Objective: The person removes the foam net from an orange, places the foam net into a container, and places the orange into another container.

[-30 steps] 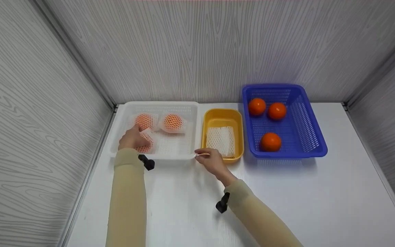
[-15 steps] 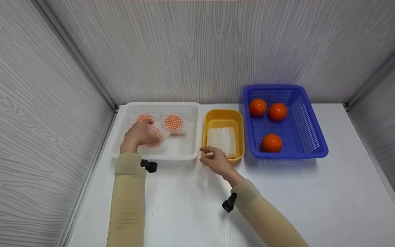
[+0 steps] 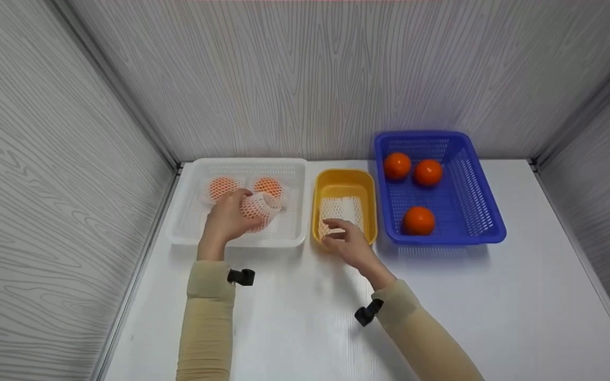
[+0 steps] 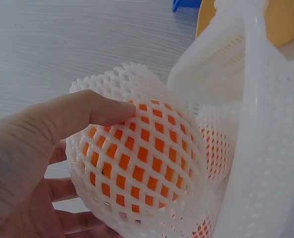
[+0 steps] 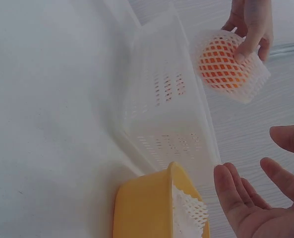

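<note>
My left hand [image 3: 224, 218] holds an orange in a white foam net [image 4: 139, 158], thumb on one side and fingers round the other. It is above the white basket [image 3: 181, 222], where two more netted oranges [image 3: 223, 188] rest at the back. My right hand [image 3: 357, 246] is over the front of the yellow container [image 3: 343, 181], partly covering the folded white foam nets [image 3: 351, 208] inside. In the right wrist view its fingers are spread, with nothing between them.
To the right stands a blue basket [image 3: 456, 211] with three bare oranges [image 3: 419, 220] in it. The white basket, yellow container and blue basket stand in a row on the white table [image 3: 294, 317], before a wood-grain back wall [image 3: 284, 79].
My left hand has lifted the netted orange from the white basket's front left and carried it rightward. My right hand has let go of the white basket's corner and moved right, over the yellow container.
</note>
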Action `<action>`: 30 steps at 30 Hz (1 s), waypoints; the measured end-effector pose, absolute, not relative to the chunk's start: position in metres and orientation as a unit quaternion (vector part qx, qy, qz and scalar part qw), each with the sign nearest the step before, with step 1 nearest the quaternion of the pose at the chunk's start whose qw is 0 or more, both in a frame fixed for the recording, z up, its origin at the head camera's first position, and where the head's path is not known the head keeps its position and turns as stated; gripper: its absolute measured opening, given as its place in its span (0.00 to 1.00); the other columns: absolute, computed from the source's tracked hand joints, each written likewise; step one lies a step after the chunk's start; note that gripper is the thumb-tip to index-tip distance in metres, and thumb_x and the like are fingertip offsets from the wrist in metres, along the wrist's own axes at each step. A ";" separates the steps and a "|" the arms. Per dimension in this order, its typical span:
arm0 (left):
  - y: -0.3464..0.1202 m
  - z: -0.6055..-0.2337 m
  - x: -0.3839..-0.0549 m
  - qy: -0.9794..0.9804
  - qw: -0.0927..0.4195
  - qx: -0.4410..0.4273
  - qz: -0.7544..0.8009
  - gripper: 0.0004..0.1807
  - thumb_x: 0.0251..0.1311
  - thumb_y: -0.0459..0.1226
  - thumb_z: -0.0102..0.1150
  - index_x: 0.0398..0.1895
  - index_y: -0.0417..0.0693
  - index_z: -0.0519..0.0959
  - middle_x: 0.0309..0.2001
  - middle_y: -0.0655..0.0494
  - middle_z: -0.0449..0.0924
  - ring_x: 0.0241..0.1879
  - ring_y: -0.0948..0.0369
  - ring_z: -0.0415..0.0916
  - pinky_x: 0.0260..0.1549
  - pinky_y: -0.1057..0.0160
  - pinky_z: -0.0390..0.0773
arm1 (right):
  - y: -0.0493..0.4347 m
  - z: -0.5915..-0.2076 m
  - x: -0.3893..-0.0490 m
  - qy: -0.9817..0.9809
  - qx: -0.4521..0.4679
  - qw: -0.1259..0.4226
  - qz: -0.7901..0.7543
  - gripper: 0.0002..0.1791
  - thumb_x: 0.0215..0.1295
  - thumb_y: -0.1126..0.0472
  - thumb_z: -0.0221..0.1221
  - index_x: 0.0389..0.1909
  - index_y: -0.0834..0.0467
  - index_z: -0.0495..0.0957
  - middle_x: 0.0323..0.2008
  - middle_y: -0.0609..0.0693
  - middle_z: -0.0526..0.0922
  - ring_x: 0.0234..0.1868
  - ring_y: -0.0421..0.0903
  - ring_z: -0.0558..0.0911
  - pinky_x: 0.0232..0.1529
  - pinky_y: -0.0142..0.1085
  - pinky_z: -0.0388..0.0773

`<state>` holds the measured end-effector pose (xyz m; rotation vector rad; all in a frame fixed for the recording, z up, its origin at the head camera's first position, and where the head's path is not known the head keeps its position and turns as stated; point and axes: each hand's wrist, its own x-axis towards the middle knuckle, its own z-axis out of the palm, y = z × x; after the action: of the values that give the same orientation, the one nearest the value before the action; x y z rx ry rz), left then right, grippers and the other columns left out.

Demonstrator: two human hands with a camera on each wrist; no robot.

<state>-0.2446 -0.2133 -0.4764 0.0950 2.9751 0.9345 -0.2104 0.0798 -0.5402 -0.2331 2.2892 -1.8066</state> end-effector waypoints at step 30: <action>-0.123 -0.535 -0.165 0.849 -0.072 0.059 0.520 0.35 0.47 0.43 0.77 0.59 0.44 0.74 0.54 0.51 0.75 0.48 0.53 0.74 0.42 0.56 0.80 | 0.113 -0.524 -0.175 0.727 -0.151 0.106 -0.662 0.29 0.65 0.70 0.61 0.67 0.69 0.66 0.58 0.70 0.72 0.56 0.68 0.75 0.54 0.47 0.77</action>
<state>-0.1651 -0.1232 -0.5346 0.1943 2.7988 1.7119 -0.1750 0.1132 -0.5240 -0.4433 2.1406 -1.9496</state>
